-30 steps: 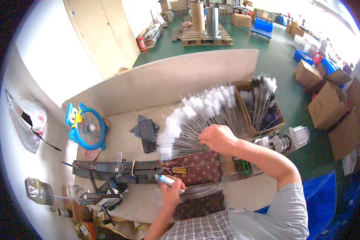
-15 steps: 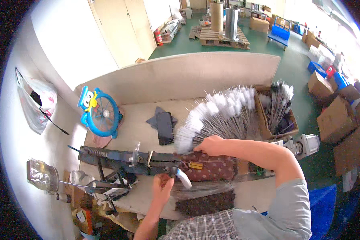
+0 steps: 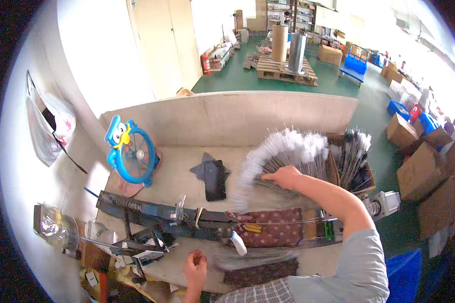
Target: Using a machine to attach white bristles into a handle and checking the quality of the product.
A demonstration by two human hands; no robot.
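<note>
My right hand (image 3: 286, 178) reaches over a fanned heap of white-bristled wire brushes (image 3: 293, 146), its fingertips among the thin metal stems. The index finger points left and the other fingers are bent; any stem in them is too fine to make out. Blurred white bristles show at the heap's left end. My left hand (image 3: 195, 267) is held low in front of the bench tool, fingers curled toward the thumb, with nothing I can name in it. Beside it is a lever with a white grip (image 3: 238, 243), apart from the hand. Loose thin wires (image 3: 258, 256) lie to its right.
A long dark metal fixture (image 3: 151, 209) crosses the table, with a spotted dark red cloth (image 3: 278, 224) and a motor (image 3: 384, 204) along its line. Behind are a phone (image 3: 215, 180) and a blue toy-like fan (image 3: 136, 154). A box of brushes (image 3: 356, 156) stands right.
My right hand has moved away from the fixture, up into the brush stems. My left hand has dropped back from the white-gripped lever. The whole view has tilted upward.
</note>
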